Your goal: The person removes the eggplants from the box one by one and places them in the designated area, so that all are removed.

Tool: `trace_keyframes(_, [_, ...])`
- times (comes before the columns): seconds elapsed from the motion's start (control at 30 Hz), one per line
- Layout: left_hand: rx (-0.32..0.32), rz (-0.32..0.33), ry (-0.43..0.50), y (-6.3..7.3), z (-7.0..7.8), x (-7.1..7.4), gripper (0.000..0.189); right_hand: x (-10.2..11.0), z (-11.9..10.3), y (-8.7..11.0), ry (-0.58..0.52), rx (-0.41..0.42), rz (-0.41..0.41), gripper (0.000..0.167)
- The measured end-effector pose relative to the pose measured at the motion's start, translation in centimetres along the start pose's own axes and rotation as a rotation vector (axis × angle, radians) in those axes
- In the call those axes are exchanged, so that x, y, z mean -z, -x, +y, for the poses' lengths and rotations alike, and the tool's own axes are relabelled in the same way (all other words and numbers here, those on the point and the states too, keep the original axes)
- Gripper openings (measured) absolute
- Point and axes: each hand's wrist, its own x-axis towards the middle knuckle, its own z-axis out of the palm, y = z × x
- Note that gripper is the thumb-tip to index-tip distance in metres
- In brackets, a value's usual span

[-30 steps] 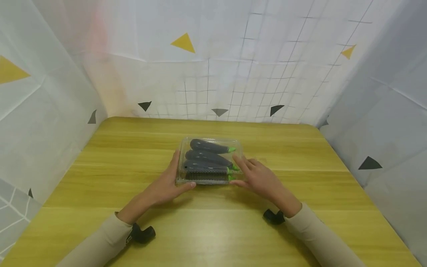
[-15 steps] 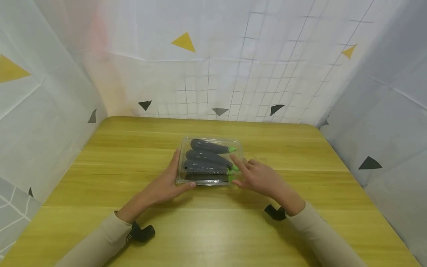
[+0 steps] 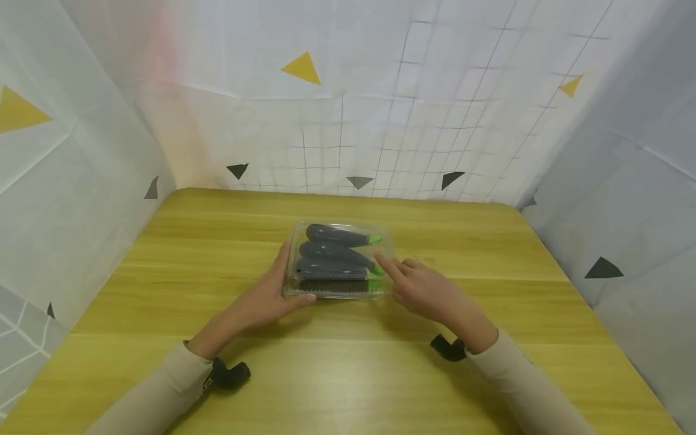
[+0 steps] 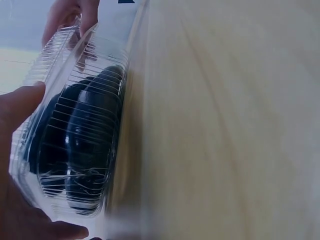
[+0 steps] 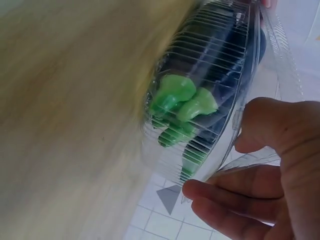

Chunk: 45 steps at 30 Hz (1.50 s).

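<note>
left hand [image 3: 263, 303]: thumb [image 3: 300, 301] spread from fingers | right hand [image 3: 426, 294]: index finger [image 3: 388, 266] extended

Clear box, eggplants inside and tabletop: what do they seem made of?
Clear box: likely thin, glossy plastic, from its transparency, highlights and moulded ribs. Eggplants: smooth, shiny dark surface, bright green stems; real or moulded plastic, I can't tell. Tabletop: wood or wood-look laminate, judging by grain streaks, with a satin sheen where light reflects.

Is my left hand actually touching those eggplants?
Apart: the left wrist view shows the left hand outside the clear container, whose plastic stands between it and the eggplants inside.
</note>
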Motion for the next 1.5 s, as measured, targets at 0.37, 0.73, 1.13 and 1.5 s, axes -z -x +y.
trace_keyframes(0.37, [-0.022, 0.016, -0.005, -0.1, -0.1, 0.0, 0.128, -0.3, 0.4, -0.5, -0.025, 0.004, 0.126, 0.073])
trace_keyframes(0.73, [-0.001, 0.014, 0.001, -0.1, -0.3, 0.0, 0.123, 0.4, 0.9, -1.0, -0.022, 0.068, 0.176, 0.061])
trace_keyframes(1.13, [0.006, 0.022, 0.010, 0.1, -0.4, -0.3, 0.121, 1.4, 1.1, -1.5, -0.055, 0.076, 0.193, 0.050])
trace_keyframes(1.5, [-0.016, 0.016, 0.039, -0.1, -0.4, -0.3, 0.116, 2.2, 1.3, -2.0, -0.069, 0.109, 0.181, 0.048])
